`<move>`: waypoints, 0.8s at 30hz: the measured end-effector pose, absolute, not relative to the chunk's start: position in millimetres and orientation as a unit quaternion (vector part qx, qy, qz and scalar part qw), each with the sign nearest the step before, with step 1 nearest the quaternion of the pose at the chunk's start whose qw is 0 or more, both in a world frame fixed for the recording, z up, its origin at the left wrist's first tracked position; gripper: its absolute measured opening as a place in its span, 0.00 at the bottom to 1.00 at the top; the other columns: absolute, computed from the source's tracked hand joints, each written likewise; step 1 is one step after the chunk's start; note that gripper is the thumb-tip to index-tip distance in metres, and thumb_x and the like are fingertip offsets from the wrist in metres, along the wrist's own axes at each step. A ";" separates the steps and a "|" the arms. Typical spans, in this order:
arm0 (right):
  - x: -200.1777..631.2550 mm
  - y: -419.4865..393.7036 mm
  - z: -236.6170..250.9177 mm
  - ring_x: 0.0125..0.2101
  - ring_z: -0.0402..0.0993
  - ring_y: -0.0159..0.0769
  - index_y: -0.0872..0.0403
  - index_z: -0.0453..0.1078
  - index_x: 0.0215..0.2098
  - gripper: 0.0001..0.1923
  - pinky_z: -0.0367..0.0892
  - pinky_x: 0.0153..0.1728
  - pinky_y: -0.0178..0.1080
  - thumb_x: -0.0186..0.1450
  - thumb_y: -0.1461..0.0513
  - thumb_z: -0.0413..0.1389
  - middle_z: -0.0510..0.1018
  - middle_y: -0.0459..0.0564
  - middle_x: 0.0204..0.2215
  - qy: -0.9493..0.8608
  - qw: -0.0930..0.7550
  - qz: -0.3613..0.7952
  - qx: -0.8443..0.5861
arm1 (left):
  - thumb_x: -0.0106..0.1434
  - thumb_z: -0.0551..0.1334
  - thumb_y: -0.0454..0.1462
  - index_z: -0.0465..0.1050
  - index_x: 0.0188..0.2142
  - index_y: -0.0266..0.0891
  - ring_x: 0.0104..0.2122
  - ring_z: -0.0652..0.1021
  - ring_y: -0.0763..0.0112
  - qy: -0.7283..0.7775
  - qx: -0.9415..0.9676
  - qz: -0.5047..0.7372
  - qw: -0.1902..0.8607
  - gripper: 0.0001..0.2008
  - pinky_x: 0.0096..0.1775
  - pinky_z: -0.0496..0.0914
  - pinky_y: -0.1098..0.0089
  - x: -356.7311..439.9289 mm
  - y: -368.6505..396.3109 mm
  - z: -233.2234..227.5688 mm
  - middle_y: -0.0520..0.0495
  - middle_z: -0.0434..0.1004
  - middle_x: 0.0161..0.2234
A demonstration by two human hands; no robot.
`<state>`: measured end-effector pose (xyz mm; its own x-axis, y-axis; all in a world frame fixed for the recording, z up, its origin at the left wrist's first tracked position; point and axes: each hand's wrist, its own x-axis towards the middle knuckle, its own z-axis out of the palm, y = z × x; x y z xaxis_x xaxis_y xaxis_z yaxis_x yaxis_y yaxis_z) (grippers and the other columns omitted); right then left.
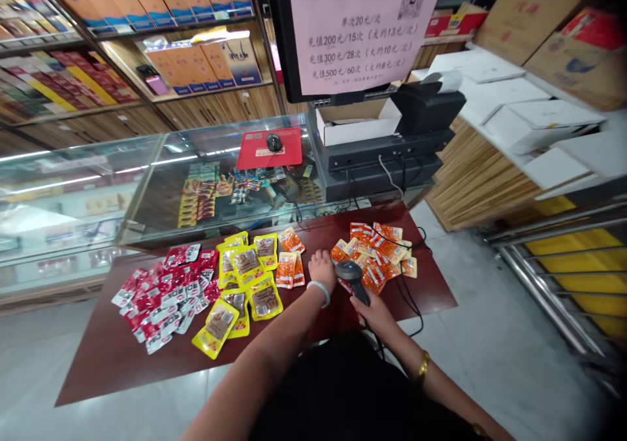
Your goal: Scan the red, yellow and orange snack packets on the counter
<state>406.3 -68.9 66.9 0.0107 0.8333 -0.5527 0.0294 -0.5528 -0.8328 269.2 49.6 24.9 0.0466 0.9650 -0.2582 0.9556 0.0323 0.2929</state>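
My right hand (375,313) is wrapped round the handle of a black barcode scanner (349,272), whose head hangs over the near edge of a pile of orange snack packets (386,251). To its left, my left hand (322,268) rests low at the tabletop, fingers pointing forward and slightly apart, with no packet visible in them. Just left of that hand lie a few more orange packets (287,270). Beyond them are yellow snack packets (246,264) with clear windows, then a heap of red and silver packets (171,291).
Everything lies on a dark red table (298,320) against a glass counter (147,212). A red mouse pad (249,150) with a mouse (273,142) sits on the glass. Behind stand a monitor (279,36) with a pink sign and an open white box (357,130). A black cable (416,310) trails at right.
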 end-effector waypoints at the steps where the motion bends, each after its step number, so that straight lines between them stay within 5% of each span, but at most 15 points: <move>1: 409.2 -69.5 65.7 0.11 0.58 0.29 0.52 0.64 0.43 0.26 0.54 0.16 0.32 0.56 0.43 0.58 0.61 0.32 0.10 -0.335 0.327 0.614 -0.636 | 0.64 0.50 0.30 0.69 0.48 0.35 0.51 0.70 0.53 0.693 0.695 -0.002 0.193 0.15 0.49 0.63 0.59 273.2 53.3 25.0 0.33 0.69 0.51; 12: 402.2 -58.8 72.1 0.12 0.57 0.28 0.53 0.64 0.42 0.23 0.55 0.16 0.32 0.58 0.46 0.58 0.61 0.34 0.12 -0.359 0.333 0.628 -0.606 | 0.64 0.59 0.37 0.68 0.43 0.37 0.38 0.79 0.64 0.726 0.514 0.123 0.440 0.09 0.41 0.67 0.68 220.8 40.2 8.5 0.40 0.79 0.37; 24: 323.3 -44.8 87.8 0.14 0.59 0.27 0.53 0.65 0.41 0.18 0.57 0.17 0.31 0.61 0.49 0.57 0.64 0.35 0.16 -0.452 0.295 0.646 -0.540 | 0.62 0.60 0.35 0.68 0.42 0.37 0.38 0.77 0.66 0.705 0.414 0.295 0.494 0.08 0.43 0.70 0.67 145.1 -33.4 20.7 0.43 0.79 0.40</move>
<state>323.3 -44.8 87.8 -0.2428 0.8686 -0.4320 0.1070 -0.4186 -0.9018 145.1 -33.4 20.7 -0.1688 0.8751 -0.4535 0.2928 0.4839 0.8247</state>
